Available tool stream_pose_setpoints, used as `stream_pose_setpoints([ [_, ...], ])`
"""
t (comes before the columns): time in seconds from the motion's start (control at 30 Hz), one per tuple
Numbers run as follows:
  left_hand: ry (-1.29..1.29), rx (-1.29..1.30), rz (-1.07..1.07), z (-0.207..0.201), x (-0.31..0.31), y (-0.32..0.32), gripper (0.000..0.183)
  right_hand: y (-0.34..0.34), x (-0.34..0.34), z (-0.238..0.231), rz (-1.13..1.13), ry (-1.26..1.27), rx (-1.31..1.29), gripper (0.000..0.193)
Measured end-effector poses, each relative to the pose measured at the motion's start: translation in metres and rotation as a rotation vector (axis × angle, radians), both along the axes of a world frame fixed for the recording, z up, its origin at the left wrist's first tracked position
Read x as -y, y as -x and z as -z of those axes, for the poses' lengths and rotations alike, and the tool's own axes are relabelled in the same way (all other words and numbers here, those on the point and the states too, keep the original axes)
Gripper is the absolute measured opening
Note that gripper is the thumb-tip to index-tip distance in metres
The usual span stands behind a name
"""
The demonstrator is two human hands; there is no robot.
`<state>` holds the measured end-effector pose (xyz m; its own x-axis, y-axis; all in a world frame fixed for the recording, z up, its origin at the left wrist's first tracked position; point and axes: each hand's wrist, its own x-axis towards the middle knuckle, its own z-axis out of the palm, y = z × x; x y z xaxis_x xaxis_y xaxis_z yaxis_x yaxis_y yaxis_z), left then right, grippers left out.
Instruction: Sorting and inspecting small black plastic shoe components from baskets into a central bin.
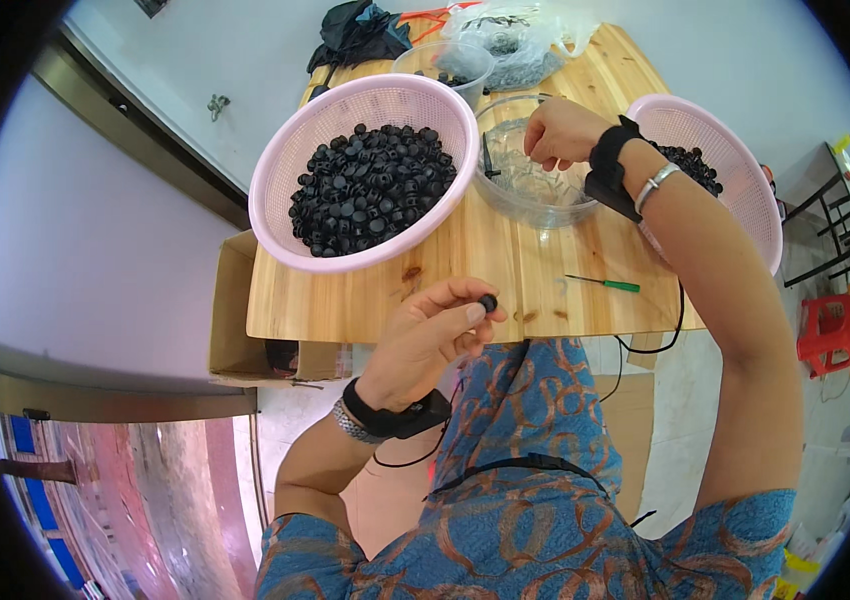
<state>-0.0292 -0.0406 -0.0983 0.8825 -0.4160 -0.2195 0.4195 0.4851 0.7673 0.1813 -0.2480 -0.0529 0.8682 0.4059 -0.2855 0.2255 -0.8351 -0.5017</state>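
Just off the table's near edge, my left hand point(423, 338) pinches a small round black plastic cap point(487, 302) between thumb and fingers. My right hand point(559, 134) reaches over a clear round plastic bowl point(545, 212), its fingers closed and pointing down. What those fingers hold, if anything, is too small to make out. Inside the bowl lie small clear or shiny pieces, hard to tell apart. To its left, a large pink mesh basket point(263, 200) holds a heap of black caps point(375, 190). Another pink basket point(750, 195), partly behind my right forearm, contains more small black parts point(697, 166).
A green-handled screwdriver point(619, 286) lies on the wooden table point(345, 305), near its front edge. Farther back stand a clear tub point(470, 62) with black parts, a clear plastic bag point(525, 65) and a black bag point(357, 35). A cardboard box point(233, 315) is at the left.
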Motion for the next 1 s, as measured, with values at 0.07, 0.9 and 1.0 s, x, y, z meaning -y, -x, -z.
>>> stream_pose_setpoints([
  [0.07, 0.028, -0.012, -0.051, 0.003, 0.009, -0.003, 0.019, 0.007, 0.003, -0.004, 0.055, -0.152, -0.046, 0.012],
  [0.9, 0.17, 0.187, -0.197, 0.01, 0.065, 0.0, 0.02, 0.193, 0.028, 0.015, 0.137, -1.135, -0.092, 0.016],
  [1.0, 0.127, 0.228, -0.187, 0.007, 0.069, 0.005, 0.019, 0.2, 0.032, 0.013, 0.143, -1.138, -0.058, 0.015],
])
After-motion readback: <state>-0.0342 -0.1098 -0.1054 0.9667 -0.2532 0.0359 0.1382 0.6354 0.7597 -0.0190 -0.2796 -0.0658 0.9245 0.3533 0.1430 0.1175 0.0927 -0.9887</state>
